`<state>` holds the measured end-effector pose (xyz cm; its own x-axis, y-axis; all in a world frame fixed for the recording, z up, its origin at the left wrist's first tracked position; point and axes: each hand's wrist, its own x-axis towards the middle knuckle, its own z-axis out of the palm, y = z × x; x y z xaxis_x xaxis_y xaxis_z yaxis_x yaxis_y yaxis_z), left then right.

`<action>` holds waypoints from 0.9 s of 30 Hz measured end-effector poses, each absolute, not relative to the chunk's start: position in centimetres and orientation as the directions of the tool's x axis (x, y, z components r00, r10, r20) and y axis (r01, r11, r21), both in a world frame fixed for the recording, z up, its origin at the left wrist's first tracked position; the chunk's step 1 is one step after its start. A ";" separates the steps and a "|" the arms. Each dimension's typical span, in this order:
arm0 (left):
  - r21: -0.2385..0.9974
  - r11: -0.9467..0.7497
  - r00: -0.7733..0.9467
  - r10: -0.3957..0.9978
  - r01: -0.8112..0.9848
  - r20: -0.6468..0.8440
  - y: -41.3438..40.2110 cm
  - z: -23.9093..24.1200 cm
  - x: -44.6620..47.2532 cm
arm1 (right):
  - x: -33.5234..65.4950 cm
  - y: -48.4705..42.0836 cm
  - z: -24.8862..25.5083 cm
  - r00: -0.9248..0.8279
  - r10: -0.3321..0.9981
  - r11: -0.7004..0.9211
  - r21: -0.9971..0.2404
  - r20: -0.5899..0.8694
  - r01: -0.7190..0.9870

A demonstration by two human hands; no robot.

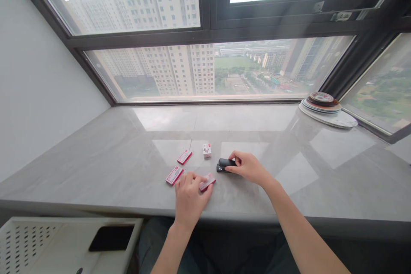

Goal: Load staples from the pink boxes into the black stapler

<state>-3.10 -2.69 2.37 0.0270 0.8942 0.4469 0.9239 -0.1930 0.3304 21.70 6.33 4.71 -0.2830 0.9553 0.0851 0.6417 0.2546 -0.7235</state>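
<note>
A grey stone sill (96, 167) runs under a wide window. My right hand (248, 167) is closed around a small black stapler (225, 165) resting on the sill. My left hand (189, 195) pinches a small red-and-white staple box (207, 182) that lies on the sill. Two more red-and-white boxes lie flat to the left (174, 175) (184, 157). A small white box (207, 150) stands upright behind them.
A stack of round plates (327, 109) sits at the far right corner of the sill. Below the sill's front edge at the left is a white perforated crate (28, 239) with a dark phone (111, 237) on it. A wall closes the left side.
</note>
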 end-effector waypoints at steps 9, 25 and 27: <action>0.364 -0.197 0.026 0.905 0.910 0.425 0.6 2.2 -12.9 | 21.5 6.0 4.7 -0.231 0.971 0.200 -0.738 0.062 0.645; 0.381 -0.329 0.184 0.911 0.864 0.369 5.2 -0.2 -7.3 | 21.7 4.7 6.2 -0.179 0.982 0.078 -0.750 -0.055 0.657; 0.369 -0.320 0.167 0.905 0.873 0.391 5.4 -0.2 -5.4 | 21.8 4.4 6.2 -0.149 0.985 0.030 -0.770 -0.085 0.638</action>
